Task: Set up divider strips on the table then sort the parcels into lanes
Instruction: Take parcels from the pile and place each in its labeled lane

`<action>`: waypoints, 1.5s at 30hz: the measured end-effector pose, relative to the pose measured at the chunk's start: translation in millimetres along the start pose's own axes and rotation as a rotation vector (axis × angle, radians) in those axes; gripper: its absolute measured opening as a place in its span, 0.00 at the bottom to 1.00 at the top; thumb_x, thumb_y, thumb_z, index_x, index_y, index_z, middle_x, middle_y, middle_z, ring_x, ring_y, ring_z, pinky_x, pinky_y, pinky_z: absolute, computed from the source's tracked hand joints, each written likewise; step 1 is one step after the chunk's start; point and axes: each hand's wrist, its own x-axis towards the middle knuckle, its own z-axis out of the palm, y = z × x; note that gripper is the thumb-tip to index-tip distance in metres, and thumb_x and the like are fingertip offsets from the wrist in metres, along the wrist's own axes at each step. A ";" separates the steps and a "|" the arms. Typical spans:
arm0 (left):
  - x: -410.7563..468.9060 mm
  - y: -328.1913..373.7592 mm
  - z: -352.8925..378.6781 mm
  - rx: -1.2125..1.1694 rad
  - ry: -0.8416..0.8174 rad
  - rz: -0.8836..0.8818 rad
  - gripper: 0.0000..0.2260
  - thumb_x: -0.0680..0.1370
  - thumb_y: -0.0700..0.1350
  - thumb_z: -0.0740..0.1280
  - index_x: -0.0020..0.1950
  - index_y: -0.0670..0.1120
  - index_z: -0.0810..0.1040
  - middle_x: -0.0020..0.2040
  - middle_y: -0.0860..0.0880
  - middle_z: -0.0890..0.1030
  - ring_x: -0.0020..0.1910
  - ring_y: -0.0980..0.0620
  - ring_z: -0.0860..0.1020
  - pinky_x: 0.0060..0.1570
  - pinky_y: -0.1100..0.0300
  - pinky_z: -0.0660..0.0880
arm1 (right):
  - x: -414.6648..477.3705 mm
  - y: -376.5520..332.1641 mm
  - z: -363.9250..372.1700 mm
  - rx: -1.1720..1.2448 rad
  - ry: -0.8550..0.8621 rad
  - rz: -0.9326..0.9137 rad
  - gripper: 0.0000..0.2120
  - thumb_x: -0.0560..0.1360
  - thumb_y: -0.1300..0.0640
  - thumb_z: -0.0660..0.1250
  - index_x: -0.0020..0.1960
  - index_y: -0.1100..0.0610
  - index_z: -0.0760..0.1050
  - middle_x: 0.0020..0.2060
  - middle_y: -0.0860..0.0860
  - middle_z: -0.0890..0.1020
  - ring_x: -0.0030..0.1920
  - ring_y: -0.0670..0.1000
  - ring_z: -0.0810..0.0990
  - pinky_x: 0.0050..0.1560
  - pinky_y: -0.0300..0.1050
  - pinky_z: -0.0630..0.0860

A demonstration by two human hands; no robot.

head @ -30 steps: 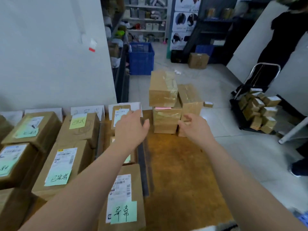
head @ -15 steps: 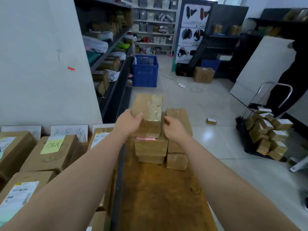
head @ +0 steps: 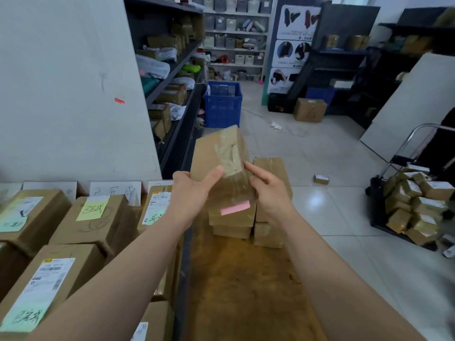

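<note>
Head view: a brown, worn worktop (head: 246,291) runs from 6 o'clock up toward the centre, with a dark divider strip (head: 183,279) along its left edge. At the far end of the bare lane stands a stack of taped boxes (head: 231,219), a pink note (head: 235,207) stuck on its upper box. A second stack (head: 269,232) stands touching it on the right.

The left hand (head: 190,193) and the right hand (head: 269,190) both have their grip clamped on one taped parcel (head: 219,156), thumbs on its near face. It is tilted, with its far end raised, above the left stack.

At 8 o'clock, left of the strip, labelled boxes (head: 96,217) lie in rows, with green and yellow handwritten notes on them. White cards (head: 115,191) stand at the back of the rows against a pale wall (head: 61,82).

Beyond, at 12 o'clock, dark shelves (head: 172,70) hold bags and cartons. A blue crate (head: 222,104) sits on the tiled floor (head: 320,168), with a carton (head: 310,110) at 1 o'clock. At 3 o'clock a trolley (head: 384,188) carries a heap of small parcels (head: 416,207).
</note>
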 end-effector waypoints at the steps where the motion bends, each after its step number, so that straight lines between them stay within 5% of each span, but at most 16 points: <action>1: -9.3 1.7 -6.1 0.003 -0.005 -0.017 0.42 0.70 0.67 0.71 0.74 0.44 0.60 0.61 0.49 0.73 0.56 0.50 0.73 0.49 0.57 0.70 | -8.5 -3.7 0.9 -0.006 0.015 -0.023 0.18 0.81 0.58 0.61 0.53 0.36 0.81 0.60 0.45 0.80 0.60 0.48 0.79 0.63 0.51 0.76; 5: -27.4 2.3 -23.9 0.064 -0.091 -0.085 0.59 0.57 0.80 0.67 0.77 0.43 0.60 0.69 0.45 0.72 0.65 0.42 0.73 0.66 0.45 0.70 | -43.3 -12.7 5.4 -0.006 0.018 -0.106 0.13 0.78 0.59 0.67 0.54 0.43 0.82 0.55 0.44 0.83 0.57 0.46 0.81 0.62 0.46 0.76; 9: -42.3 -6.5 -38.9 -0.019 -0.236 -0.156 0.65 0.46 0.83 0.68 0.77 0.49 0.62 0.68 0.47 0.75 0.64 0.44 0.75 0.67 0.43 0.70 | -84.4 -15.4 24.0 -0.083 0.096 -0.157 0.12 0.75 0.61 0.70 0.52 0.44 0.81 0.57 0.41 0.77 0.60 0.43 0.76 0.60 0.37 0.73; 13: -68.6 -19.4 -56.8 -0.154 -0.273 -0.231 0.54 0.57 0.74 0.72 0.77 0.53 0.58 0.68 0.48 0.72 0.64 0.43 0.73 0.63 0.45 0.72 | -117.2 -6.8 35.0 -0.058 0.208 -0.123 0.17 0.75 0.57 0.71 0.62 0.49 0.77 0.56 0.43 0.80 0.57 0.42 0.77 0.55 0.36 0.74; 17: -93.5 -36.1 -73.3 -0.429 -0.414 -0.320 0.20 0.73 0.62 0.69 0.59 0.52 0.74 0.57 0.46 0.80 0.57 0.45 0.77 0.62 0.43 0.74 | -139.5 -0.7 33.9 0.354 0.342 0.048 0.13 0.83 0.60 0.56 0.63 0.60 0.75 0.55 0.54 0.82 0.55 0.49 0.81 0.56 0.41 0.75; 21: -114.0 -51.6 -77.7 -0.628 -0.517 -0.395 0.22 0.75 0.62 0.67 0.62 0.50 0.76 0.59 0.42 0.80 0.59 0.39 0.78 0.61 0.37 0.74 | -171.5 12.6 37.5 0.256 0.123 0.252 0.15 0.83 0.53 0.55 0.58 0.58 0.78 0.51 0.55 0.83 0.55 0.53 0.81 0.55 0.49 0.78; 24: -124.4 -64.3 -77.9 -0.590 -0.581 -0.425 0.24 0.75 0.66 0.62 0.63 0.51 0.76 0.61 0.44 0.79 0.61 0.39 0.76 0.66 0.35 0.68 | -186.1 24.7 43.0 0.369 0.043 0.275 0.17 0.82 0.48 0.59 0.66 0.54 0.75 0.57 0.56 0.82 0.57 0.56 0.82 0.55 0.55 0.79; 27: -136.2 -72.5 -77.5 -0.472 -0.572 -0.358 0.15 0.81 0.61 0.56 0.57 0.54 0.76 0.58 0.47 0.81 0.61 0.45 0.76 0.67 0.39 0.67 | -198.3 31.9 40.1 0.346 0.145 0.254 0.18 0.80 0.51 0.63 0.68 0.53 0.72 0.58 0.54 0.82 0.53 0.53 0.84 0.47 0.48 0.80; 31: -147.6 -82.9 -70.2 -0.288 -0.505 -0.161 0.17 0.84 0.53 0.57 0.73 0.61 0.65 0.62 0.56 0.75 0.60 0.52 0.76 0.65 0.45 0.72 | -216.4 39.8 22.2 0.203 0.224 0.241 0.20 0.77 0.53 0.69 0.67 0.50 0.70 0.55 0.48 0.81 0.45 0.48 0.85 0.40 0.41 0.79; 36: -158.9 -97.4 -48.8 -0.093 -0.486 -0.060 0.19 0.84 0.53 0.58 0.76 0.60 0.65 0.70 0.55 0.73 0.61 0.55 0.74 0.62 0.56 0.74 | -223.9 54.3 -3.1 0.110 0.292 0.257 0.33 0.73 0.59 0.73 0.74 0.58 0.63 0.58 0.48 0.78 0.53 0.50 0.82 0.46 0.45 0.80; 45: -188.9 -128.0 5.8 -0.037 -0.496 -0.288 0.34 0.74 0.68 0.65 0.77 0.55 0.65 0.71 0.52 0.73 0.67 0.48 0.73 0.69 0.44 0.70 | -240.3 76.4 -43.4 -0.086 0.243 0.349 0.32 0.71 0.62 0.75 0.72 0.58 0.67 0.46 0.41 0.77 0.44 0.43 0.80 0.31 0.33 0.77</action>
